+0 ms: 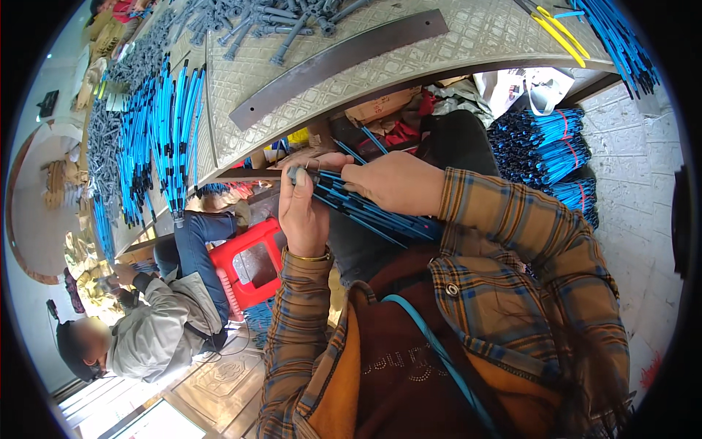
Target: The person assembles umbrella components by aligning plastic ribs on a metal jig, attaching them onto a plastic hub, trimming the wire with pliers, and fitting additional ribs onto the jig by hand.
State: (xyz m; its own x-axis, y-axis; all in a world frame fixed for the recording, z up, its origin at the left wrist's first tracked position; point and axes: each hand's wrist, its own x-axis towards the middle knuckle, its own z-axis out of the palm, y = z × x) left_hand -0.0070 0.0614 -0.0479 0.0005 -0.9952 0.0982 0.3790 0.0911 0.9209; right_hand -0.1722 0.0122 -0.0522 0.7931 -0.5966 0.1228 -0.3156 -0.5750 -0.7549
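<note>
My left hand [303,219] is closed at the middle of the view, with a small grey plastic fitting [296,174] pinched at its thumb and fingers. Close on its right, my right hand [395,183] is curled with fingertips closed on thin blue and black rods [373,216]; how many it grips is hidden. These rods fan out over my dark lap, beneath both hands. Their left ends come near the grey fitting, but whether one is inserted cannot be made out.
A patterned table [344,80] carries a curved dark metal strip [344,62], a heap of grey fittings [270,22], blue rods [175,124] and yellow-handled pliers [559,36]. Tied rod bundles [548,150] lie at right. A red plastic stool [248,263] and a seated person [161,322] are left.
</note>
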